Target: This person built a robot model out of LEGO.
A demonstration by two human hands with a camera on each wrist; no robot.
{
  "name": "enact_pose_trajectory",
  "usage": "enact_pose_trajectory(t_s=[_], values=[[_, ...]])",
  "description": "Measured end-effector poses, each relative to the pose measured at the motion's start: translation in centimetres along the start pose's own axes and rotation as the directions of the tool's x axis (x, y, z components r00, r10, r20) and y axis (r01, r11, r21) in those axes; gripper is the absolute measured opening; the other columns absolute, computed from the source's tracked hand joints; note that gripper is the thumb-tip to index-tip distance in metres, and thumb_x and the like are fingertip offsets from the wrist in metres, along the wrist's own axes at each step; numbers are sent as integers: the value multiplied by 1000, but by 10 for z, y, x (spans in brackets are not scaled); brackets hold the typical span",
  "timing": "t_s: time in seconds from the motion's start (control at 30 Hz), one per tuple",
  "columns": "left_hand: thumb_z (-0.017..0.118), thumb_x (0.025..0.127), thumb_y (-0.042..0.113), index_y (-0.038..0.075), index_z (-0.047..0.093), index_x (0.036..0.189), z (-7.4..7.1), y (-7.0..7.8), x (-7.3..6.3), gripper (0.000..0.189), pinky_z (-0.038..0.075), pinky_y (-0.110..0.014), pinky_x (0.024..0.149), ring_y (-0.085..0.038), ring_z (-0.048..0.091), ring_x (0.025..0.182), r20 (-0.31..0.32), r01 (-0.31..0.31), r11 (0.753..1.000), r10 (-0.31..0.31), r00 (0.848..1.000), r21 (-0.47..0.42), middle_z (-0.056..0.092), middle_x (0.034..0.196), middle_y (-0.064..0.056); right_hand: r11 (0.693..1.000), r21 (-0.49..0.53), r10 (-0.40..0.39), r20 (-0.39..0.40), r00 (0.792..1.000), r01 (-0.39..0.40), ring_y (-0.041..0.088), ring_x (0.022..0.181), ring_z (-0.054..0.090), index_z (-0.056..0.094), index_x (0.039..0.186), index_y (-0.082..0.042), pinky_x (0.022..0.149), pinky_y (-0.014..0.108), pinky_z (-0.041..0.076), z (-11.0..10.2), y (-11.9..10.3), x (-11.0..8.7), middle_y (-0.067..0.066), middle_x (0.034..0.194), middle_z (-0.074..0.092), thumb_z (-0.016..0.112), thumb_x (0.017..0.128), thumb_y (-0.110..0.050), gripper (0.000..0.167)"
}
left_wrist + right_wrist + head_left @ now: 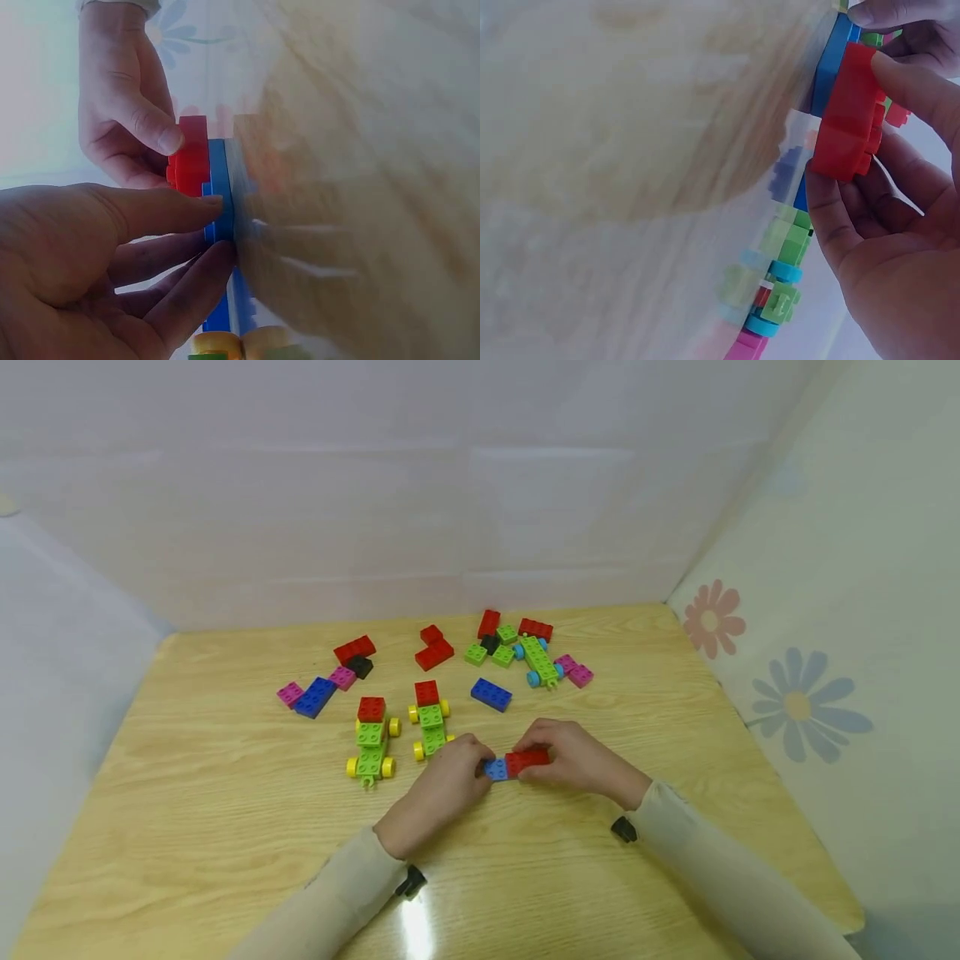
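My left hand [452,777] pinches a blue brick [219,180] at its left end, low on the table. A red brick [845,112] lies over the other end of the blue one and sticks out past it to the right. The right hand [573,756] grips this red brick between thumb and fingers. In the left wrist view the red brick stands against the blue brick's studded side; whether the studs are fully pressed in cannot be seen. Just left of my left hand stands a green wheeled car [432,727] with yellow wheels and a red brick on top.
Another yellow-wheeled car [371,743] stands further left. Behind the hands lies a loose blue brick [491,694]. At the back right is a green car base [539,662] with blue wheels, among green, red and pink bricks. More bricks, including a blue one [315,697], lie back left.
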State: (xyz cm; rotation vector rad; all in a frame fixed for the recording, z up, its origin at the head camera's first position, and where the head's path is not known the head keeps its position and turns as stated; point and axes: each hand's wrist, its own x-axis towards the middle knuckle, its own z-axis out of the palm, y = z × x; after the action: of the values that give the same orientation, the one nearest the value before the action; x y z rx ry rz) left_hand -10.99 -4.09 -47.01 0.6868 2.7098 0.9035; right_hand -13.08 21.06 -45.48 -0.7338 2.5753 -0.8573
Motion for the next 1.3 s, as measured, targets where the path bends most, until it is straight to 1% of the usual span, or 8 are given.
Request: enact_pose_trajectory(t_s=[0.2,0.37,0.5,0.57,0.77,0.9,1.07,1.3], values=[[78,100,5,2,83,104,-9,14,6,8,55,-39,84,-21,61,88,52,8,1000,-8,999,-5,73,100,-7,1000,-13,-26,-20,999,26,12,106,66,84,127,-19,94,32,58,-3,2,-7,-4,122,77,87,100,-32,30],[77,105,19,2,82,122,-8,5,27,24,62,-43,96,-24,72,104,53,-54,999,54,997,6,79,116,-10,999,-34,-13,-23,1000,12,12,107,67,84,127,-20,95,34,59,-9,12,-15,-4,123,77,86,101,-32,29],[78,107,25,3,80,130,-31,19,47,32,65,-43,98,-27,76,111,12,-128,990,128,992,52,81,123,-13,999,-46,19,-36,999,-21,13,107,67,84,126,-20,97,36,59,-15,24,-24,-4,123,77,86,100,-32,29],[79,106,20,3,79,132,-60,45,54,31,66,-45,98,-30,76,113,14,-106,993,105,994,56,81,126,-14,998,-50,33,-50,998,-36,14,109,68,84,126,-20,98,39,60,-19,29,-28,-4,123,77,86,100,-31,28],[76,109,22,4,77,135,-110,58,106,32,62,-47,107,-32,73,123,18,-127,986,126,992,105,78,133,-13,995,-48,84,-69,994,-88,15,109,68,84,126,-21,99,39,59,-28,42,-38,-4,124,77,86,100,-30,27],[73,110,22,3,75,137,-130,50,147,33,59,-47,112,-32,73,126,51,-154,975,147,988,162,78,136,-15,994,-34,101,-73,992,-104,17,110,67,84,126,-20,98,39,58,-31,46,-43,-2,124,77,86,100,-30,28],[70,112,21,4,73,140,-136,33,192,33,56,-48,117,-32,70,131,143,-155,973,131,981,168,75,140,-15,996,-19,87,-90,992,-89,17,110,67,84,126,-21,98,39,58,-32,49,-45,-2,124,78,87,99,-30,28],[69,112,23,5,72,144,-126,6,231,36,54,-49,120,-33,66,137,217,-27,986,-10,976,167,71,148,-13,997,12,77,-97,992,-76,16,109,66,84,126,-22,96,36,57,-25,47,-44,-4,123,77,87,99,-31,28]])
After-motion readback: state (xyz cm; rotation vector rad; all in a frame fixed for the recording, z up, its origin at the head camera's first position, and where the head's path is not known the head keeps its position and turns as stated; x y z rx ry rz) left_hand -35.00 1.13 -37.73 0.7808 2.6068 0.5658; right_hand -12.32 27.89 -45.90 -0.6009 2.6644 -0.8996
